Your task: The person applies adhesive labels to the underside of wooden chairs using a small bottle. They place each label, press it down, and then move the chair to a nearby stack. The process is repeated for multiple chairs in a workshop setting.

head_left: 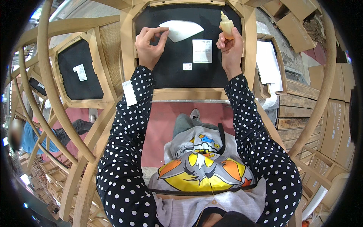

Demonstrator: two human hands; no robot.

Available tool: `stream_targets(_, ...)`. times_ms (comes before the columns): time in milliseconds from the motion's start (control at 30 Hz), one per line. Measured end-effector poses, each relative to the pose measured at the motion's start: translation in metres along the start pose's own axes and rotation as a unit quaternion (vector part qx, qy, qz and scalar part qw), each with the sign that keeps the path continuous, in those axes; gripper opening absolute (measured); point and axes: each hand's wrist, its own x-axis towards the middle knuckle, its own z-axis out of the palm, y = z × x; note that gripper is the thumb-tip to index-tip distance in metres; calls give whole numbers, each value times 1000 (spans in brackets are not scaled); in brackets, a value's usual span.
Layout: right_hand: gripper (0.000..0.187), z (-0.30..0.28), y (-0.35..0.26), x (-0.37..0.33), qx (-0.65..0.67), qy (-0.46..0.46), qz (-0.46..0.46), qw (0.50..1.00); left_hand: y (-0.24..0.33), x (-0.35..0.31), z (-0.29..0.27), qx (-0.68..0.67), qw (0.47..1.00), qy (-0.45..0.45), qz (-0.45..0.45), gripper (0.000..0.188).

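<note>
My left hand [150, 47] is closed in a pinch at the left corner of a white fan-shaped sheet [184, 30]. The sheet is over the black underside panel [170, 77] of an upturned wooden chair; I cannot tell whether it touches the panel. In my right hand [231, 49], gripped at the right of the panel, is a small squeeze bottle [227, 27] with a yellowish liquid and its narrow nozzle pointing up. A printed white label [202, 51] and a smaller label [187, 66] are on the panel between my hands.
Pale wooden frame rails [191, 94] surround the panel, and curved chair parts [62, 87] rise at the left. Another upturned chair seat [79, 70] is beside it. White sheets [267, 62] sit in a carton at the right, near cardboard boxes [335, 125]. A person [36, 138] is at the far left.
</note>
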Motion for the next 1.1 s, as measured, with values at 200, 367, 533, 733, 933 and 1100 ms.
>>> stream_targets(200, 35, 0, 4, -2, 9, 7, 15, 1000, -28, -43, 11, 30, 997, -8, -70, 11)
stream_targets(367, 34, -1, 5, -3, -7, 1, 15, 1000, -39, -61, 8, 138, 988, -61, 3, 8)
stream_targets(533, 34, -2, 6, -2, -6, 7, 22, 1000, -37, -55, 8, 155, 986, -47, 25, 10)
stream_targets(733, 34, -3, 7, -3, -5, 8, 32, 999, -26, -39, 9, 56, 985, -20, -162, 17)
stream_targets(933, 33, -3, 9, -3, -10, 5, 34, 999, -19, -27, 12, 38, 986, 3, -165, 15)
stream_targets(1100, 34, -2, 10, -2, -20, 10, 41, 999, -20, -29, 9, 44, 992, -42, -113, 13)
